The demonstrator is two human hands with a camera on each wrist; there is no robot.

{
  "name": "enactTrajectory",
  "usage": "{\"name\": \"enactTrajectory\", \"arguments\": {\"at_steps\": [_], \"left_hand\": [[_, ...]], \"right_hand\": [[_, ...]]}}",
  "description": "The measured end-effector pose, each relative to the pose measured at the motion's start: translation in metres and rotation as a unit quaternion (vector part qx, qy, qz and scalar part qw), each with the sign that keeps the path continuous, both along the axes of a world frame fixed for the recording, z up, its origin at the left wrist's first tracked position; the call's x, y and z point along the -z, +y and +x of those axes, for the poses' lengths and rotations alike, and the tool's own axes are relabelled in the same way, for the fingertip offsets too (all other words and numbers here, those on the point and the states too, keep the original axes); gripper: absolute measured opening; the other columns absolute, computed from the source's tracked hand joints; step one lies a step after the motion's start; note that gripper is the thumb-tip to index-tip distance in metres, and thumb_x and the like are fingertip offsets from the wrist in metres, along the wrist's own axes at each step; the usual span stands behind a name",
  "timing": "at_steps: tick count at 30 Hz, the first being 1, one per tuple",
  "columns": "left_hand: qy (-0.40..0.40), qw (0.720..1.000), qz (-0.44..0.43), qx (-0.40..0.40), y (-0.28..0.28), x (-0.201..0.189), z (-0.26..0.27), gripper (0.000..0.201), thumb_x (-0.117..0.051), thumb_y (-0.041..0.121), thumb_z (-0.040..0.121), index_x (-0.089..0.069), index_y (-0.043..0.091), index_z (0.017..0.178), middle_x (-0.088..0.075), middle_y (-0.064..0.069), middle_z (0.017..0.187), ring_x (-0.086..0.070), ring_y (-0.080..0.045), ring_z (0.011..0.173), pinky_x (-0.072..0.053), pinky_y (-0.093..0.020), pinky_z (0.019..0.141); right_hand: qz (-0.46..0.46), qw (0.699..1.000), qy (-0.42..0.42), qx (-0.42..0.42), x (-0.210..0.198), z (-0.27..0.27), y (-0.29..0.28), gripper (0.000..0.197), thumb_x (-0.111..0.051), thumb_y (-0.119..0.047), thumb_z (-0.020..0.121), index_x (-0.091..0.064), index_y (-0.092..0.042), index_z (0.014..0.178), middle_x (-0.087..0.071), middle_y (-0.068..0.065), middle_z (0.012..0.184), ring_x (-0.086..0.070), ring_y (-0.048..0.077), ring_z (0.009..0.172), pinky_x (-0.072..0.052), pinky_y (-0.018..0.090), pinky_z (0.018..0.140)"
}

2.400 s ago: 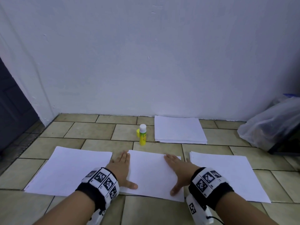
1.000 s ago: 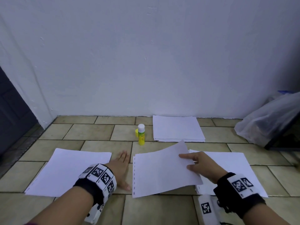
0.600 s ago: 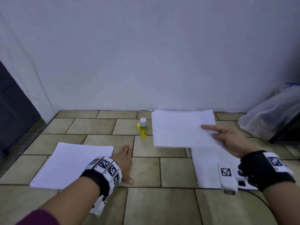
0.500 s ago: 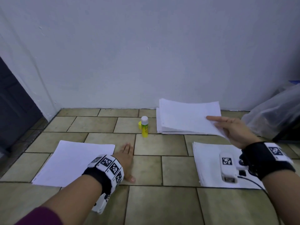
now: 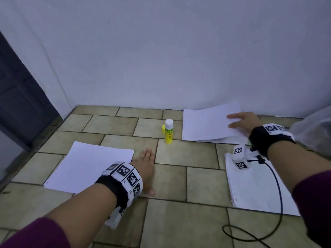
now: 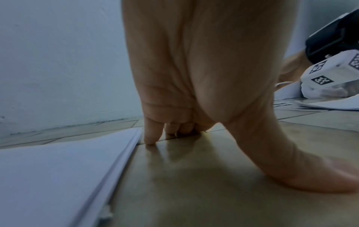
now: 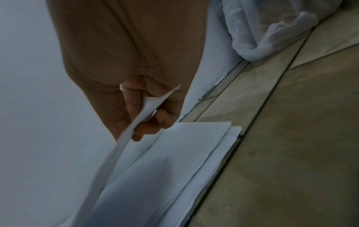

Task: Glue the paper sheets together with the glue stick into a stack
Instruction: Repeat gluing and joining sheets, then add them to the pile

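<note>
Glued sheets (image 5: pixel 206 126) sit at the far stack (image 7: pixel 174 169) by the wall (image 5: pixel 161 51), right edge lifted off the pile. Right hand (image 5: pixel 245 121) pinches that lifted edge, fingers on top, thumb (image 7: pixel 147 129) under per the right wrist view. Punched holes run down the sheets' left edge. Glue stick (image 5: pixel 168 131) stands upright just left of that stack, white cap end up, yellow body; green label print, not readable. A small yellow piece behind it, touching or nearly; can't tell what it is. Left hand (image 5: pixel 145 167) flat on the tile floor (image 5: pixel 179 221), fingers straight, holding nothing; fingertips (image 6: pixel 150 140) right beside the edge of the left paper pile (image 5: pixel 89 165), contact with it unclear. Right paper pile (image 5: pixel 256 187) lies near, under the right forearm, perforated left edge. Both wrists carry black bands with white marker blocks; a black cable (image 5: pixel 268 212) trails from the right one across the right pile onto the floor. Clear plastic bag (image 5: pixel 313 129) bunched far right against the wall; contents not visible. Dark door (image 5: pixel 18 104) at far left.
</note>
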State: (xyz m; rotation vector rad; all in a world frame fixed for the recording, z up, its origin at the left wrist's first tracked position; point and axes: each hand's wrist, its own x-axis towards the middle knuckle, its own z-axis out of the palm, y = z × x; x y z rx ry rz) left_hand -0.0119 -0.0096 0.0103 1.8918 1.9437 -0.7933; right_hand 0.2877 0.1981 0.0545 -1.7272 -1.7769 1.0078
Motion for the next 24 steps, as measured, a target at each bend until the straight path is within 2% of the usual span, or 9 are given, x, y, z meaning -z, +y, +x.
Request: {"name": "enactTrajectory", "arguments": {"at_steps": [2,5,8,11,14,16,20,22,24], "left_hand": [[-0.01,1.0,0.0,-0.007,0.0,0.001,-0.001,0.131,-0.073,0.053,0.075,0.024,0.0,0.146,0.029,-0.015,0.155,0.022,-0.029,0.145,-0.011,-0.047,0.12],[-0.026,1.0,0.0,-0.004,-0.003,0.0,-0.003,0.129,-0.072,0.051,0.077,0.025,0.002,0.146,0.031,-0.014,0.154,0.022,-0.027,0.145,-0.01,-0.046,0.12],[-0.032,0.999,-0.001,-0.004,-0.004,-0.002,-0.003,0.129,-0.072,0.051,0.077,0.025,0.003,0.146,0.031,-0.012,0.154,0.023,-0.026,0.145,-0.009,-0.046,0.12],[-0.027,1.0,-0.008,0.0,-0.004,-0.004,-0.002,0.127,-0.07,0.052,0.078,0.027,0.003,0.145,0.033,-0.012,0.153,0.024,-0.026,0.144,-0.008,-0.045,0.12],[-0.023,1.0,-0.014,0.001,-0.004,-0.007,-0.001,0.127,-0.07,0.051,0.079,0.027,0.003,0.145,0.034,-0.012,0.153,0.025,-0.026,0.144,-0.007,-0.045,0.121],[-0.025,1.0,-0.018,-0.003,-0.004,-0.006,-0.001,0.127,-0.07,0.051,0.078,0.027,0.004,0.145,0.034,-0.012,0.153,0.025,-0.026,0.144,-0.007,-0.045,0.121],[-0.022,0.999,-0.022,-0.01,-0.003,-0.005,-0.001,0.128,-0.071,0.051,0.078,0.028,0.004,0.145,0.035,-0.012,0.152,0.026,-0.026,0.143,-0.005,-0.045,0.121],[-0.022,0.999,-0.02,-0.01,-0.004,-0.007,0.001,0.127,-0.071,0.05,0.079,0.027,0.003,0.145,0.035,-0.012,0.152,0.026,-0.025,0.143,-0.005,-0.045,0.121],[-0.022,1.0,-0.019,-0.009,-0.004,-0.009,0.002,0.125,-0.07,0.05,0.08,0.027,0.004,0.145,0.035,-0.011,0.152,0.026,-0.025,0.144,-0.005,-0.044,0.121]], "right_hand": [[-0.008,0.999,-0.047,-0.001,0.001,-0.006,0.006,0.043,-0.074,-0.003,0.077,-0.067,-0.018,0.117,-0.06,0.009,0.127,-0.056,0.024,0.11,-0.038,0.023,0.092],[-0.011,0.99,-0.141,-0.003,0.011,-0.01,0.011,0.045,-0.07,-0.005,0.082,-0.062,-0.014,0.125,-0.047,0.01,0.14,-0.046,0.027,0.126,-0.033,0.024,0.098],[-0.01,0.986,-0.164,0.001,0.025,-0.011,0.015,0.046,-0.068,-0.003,0.082,-0.059,-0.012,0.126,-0.049,0.013,0.137,-0.048,0.028,0.122,-0.034,0.021,0.086],[-0.015,0.984,-0.18,0.004,0.032,-0.012,0.022,0.046,-0.068,-0.004,0.082,-0.058,-0.013,0.126,-0.051,0.013,0.135,-0.051,0.028,0.12,-0.033,0.021,0.083],[-0.017,0.975,-0.222,-0.008,0.033,-0.013,0.026,0.04,-0.068,-0.005,0.081,-0.062,-0.017,0.12,-0.05,0.011,0.134,-0.051,0.027,0.118,-0.037,0.024,0.087],[-0.017,0.966,-0.257,-0.007,0.033,-0.014,0.027,0.035,-0.068,-0.012,0.081,-0.064,-0.026,0.112,-0.049,0.011,0.132,-0.052,0.027,0.115,-0.039,0.025,0.087],[-0.024,0.944,-0.327,-0.02,0.028,-0.012,0.026,0.032,-0.068,-0.03,0.082,-0.059,-0.039,0.111,-0.047,0.01,0.133,-0.04,0.031,0.127,-0.032,0.035,0.103],[-0.024,0.948,-0.317,-0.032,0.025,-0.01,0.023,0.03,-0.065,-0.034,0.086,-0.06,-0.037,0.116,-0.051,0.007,0.133,-0.045,0.027,0.125,-0.032,0.033,0.105],[-0.024,0.961,-0.271,-0.045,0.018,-0.009,0.016,0.036,-0.061,-0.038,0.09,-0.059,-0.029,0.125,-0.049,0.005,0.139,-0.045,0.024,0.128,-0.031,0.03,0.106]]}}
